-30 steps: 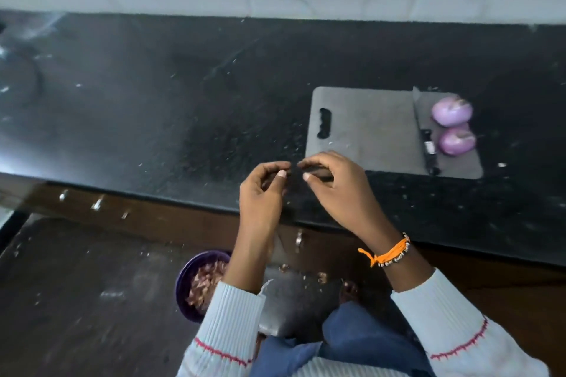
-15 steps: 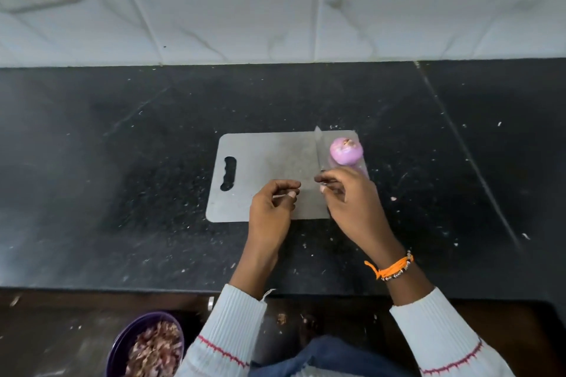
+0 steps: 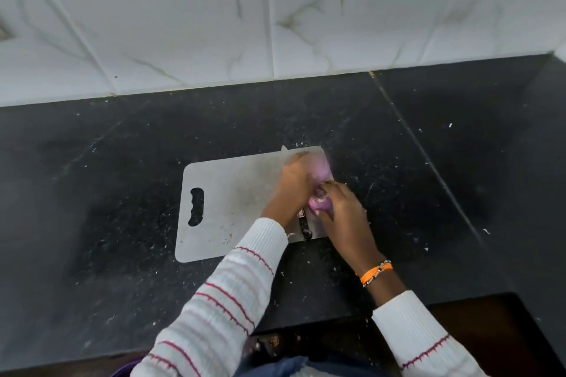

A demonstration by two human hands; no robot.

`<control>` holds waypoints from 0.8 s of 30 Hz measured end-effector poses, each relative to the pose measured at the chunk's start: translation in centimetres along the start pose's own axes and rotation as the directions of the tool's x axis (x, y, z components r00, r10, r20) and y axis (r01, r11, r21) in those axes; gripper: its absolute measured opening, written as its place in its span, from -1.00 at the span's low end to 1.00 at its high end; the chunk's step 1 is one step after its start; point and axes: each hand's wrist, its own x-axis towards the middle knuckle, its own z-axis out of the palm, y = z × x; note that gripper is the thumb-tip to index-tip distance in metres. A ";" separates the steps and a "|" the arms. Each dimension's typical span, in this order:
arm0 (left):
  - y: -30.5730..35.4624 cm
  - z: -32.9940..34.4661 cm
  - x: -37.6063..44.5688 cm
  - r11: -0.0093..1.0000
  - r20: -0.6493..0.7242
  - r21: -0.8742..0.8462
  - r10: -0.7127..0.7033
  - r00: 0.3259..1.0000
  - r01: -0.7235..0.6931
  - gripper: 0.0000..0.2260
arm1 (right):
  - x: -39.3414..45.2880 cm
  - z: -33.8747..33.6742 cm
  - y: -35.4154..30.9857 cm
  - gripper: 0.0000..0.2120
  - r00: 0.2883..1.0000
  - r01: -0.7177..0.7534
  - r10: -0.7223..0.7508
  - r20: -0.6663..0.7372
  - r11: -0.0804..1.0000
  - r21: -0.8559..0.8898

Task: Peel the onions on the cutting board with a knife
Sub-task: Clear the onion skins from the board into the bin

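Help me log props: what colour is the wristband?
Orange, on the right wrist: wristband, head view.

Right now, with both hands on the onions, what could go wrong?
1. The knife lies under the left hand, handle at the cutting board's near edge; a wrist could nudge it off or touch the blade.
2. The far onion sits at the board's corner and might roll onto the counter.

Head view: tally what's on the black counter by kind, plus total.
Purple onions: 2, the near purple onion and the far purple onion, which is motion-blurred
Black-handled knife: 1
Grey plastic cutting board: 1
Total: 4
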 end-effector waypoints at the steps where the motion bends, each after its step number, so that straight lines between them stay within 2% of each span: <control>1: 0.0 0.2 0.3 1.000 0.014 0.017 0.003 1.000 -0.003 -0.57 | 0.1 0.1 -0.1 -0.62 1.000 -0.009 0.009 -0.007 1.000 -0.002; 7: -0.7 -0.1 1.3 0.999 0.052 -0.042 -0.019 0.998 0.021 -0.62 | 0.0 0.2 -0.4 -0.60 0.997 -0.069 0.069 -0.020 0.998 0.012; 12: -1.2 0.2 1.1 0.999 0.057 -0.012 0.045 0.997 -0.044 -0.52 | 0.2 0.3 -0.3 -0.59 0.995 -0.099 0.099 -0.022 0.994 0.038; 18: -2.6 -1.7 -0.7 0.982 -0.185 -0.189 -0.015 0.983 -0.021 -0.55 | 0.7 0.5 -1.0 -0.59 0.994 -0.090 0.095 -0.057 0.993 0.074; 21: -4.5 -3.2 -2.3 0.984 -0.284 -0.178 -0.034 0.958 -0.018 -0.56 | 1.7 1.2 -2.2 -0.57 0.998 -0.034 0.040 -0.049 0.994 0.103; 24: -6.1 -3.9 -3.9 0.987 -0.323 -0.154 -0.096 0.942 0.048 -0.54 | 2.9 2.5 -3.6 -0.54 1.000 0.009 -0.009 -0.007 0.992 0.129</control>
